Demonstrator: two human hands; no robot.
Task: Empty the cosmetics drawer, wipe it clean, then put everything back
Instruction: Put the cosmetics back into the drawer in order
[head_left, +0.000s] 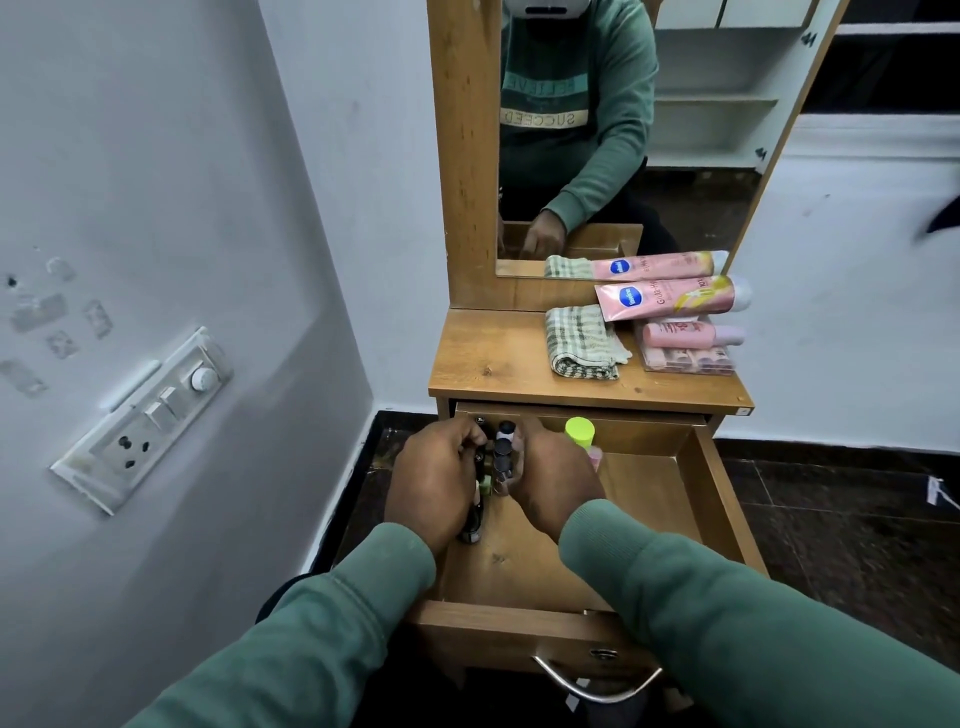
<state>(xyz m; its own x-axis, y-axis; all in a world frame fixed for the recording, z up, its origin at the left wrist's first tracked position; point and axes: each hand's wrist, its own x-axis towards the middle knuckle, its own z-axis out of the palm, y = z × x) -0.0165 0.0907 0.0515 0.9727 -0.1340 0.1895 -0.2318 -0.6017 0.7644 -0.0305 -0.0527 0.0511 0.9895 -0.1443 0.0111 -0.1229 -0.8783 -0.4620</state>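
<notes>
Wood desk (493, 358) below the mirror has its drawer (719, 499) pulled out toward 6 o'clock. I curl my left hand (436, 483) and right hand (556, 488) round the bottles (502, 457) in its 11 o'clock corner, probably to move them as one bunch. Cloth (582, 340) and tubes (670, 297) wait on top at 1 o'clock.

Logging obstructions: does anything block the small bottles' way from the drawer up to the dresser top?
Nothing visible: above the small bottles the dresser top's left part is bare; checked cloth and pink tubes lie further right.
</notes>
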